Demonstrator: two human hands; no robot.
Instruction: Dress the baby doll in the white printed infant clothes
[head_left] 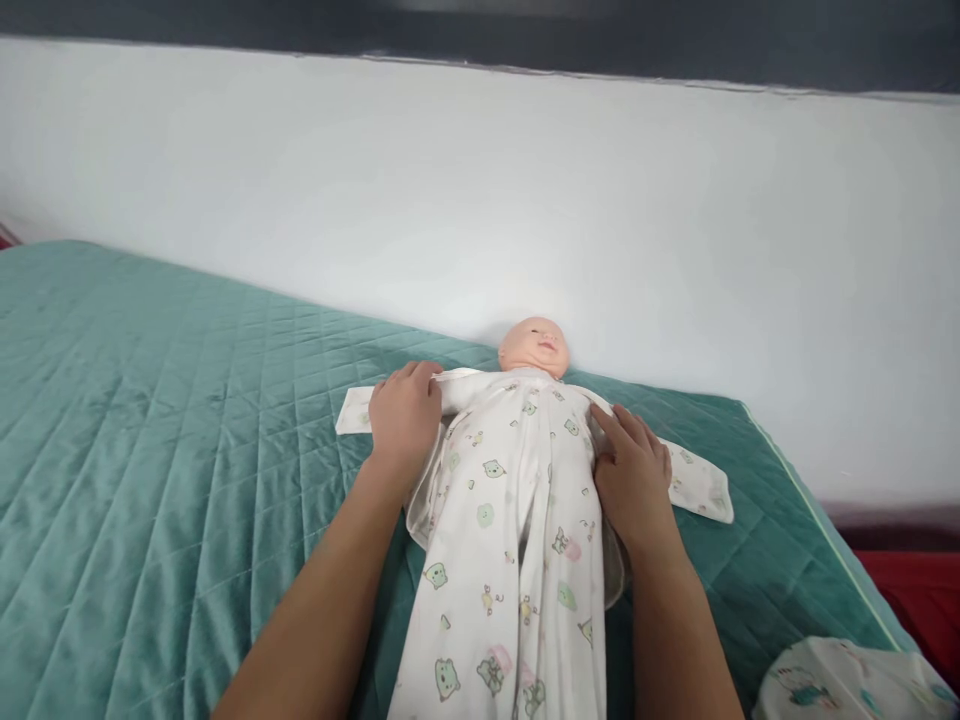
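A baby doll [534, 345] lies on its back, its bare head near the wall. White baby clothes [517, 480] printed with green bears cover its body, and the lower part with two trouser legs stretches toward me. My left hand [407, 415] is closed around the sleeve on the left, near the doll's shoulder; the cuff sticks out past my hand. On the other side, my right hand [634, 470] grips the right sleeve [699, 482] close to the armpit, its index finger pointing toward the shoulder. The doll's arms and hands are hidden.
A green quilted cover [187, 450] spreads beneath everything, with a pale edge on the right. A white wall [480, 200] rises directly behind the doll's head. Another printed white cloth [855, 682] lies at the bottom right, near something red [911, 600] beyond the edge.
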